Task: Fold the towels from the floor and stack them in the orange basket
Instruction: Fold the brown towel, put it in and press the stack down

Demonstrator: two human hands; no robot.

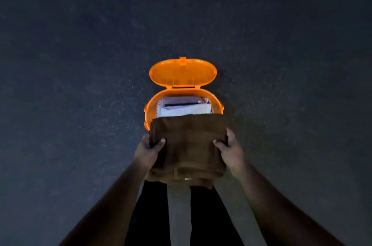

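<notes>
Brown towel point(188, 145) — both hands — over basket point(150, 104)

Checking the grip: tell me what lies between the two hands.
Head view: only the folded brown towel lies between left hand and right hand, gripped at both sides.

Folded towels point(184, 107) seemingly inside basket point(218, 105)

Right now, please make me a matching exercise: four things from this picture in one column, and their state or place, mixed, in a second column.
Things:
1. brown towel
2. basket lid
3. white towel
4. orange basket

States:
A. swung open
B. lying folded inside the basket
C. standing on the dark floor
D. held folded by the left hand and the right hand

Pairs: 1-D, 2-A, 3-B, 4-C
</notes>
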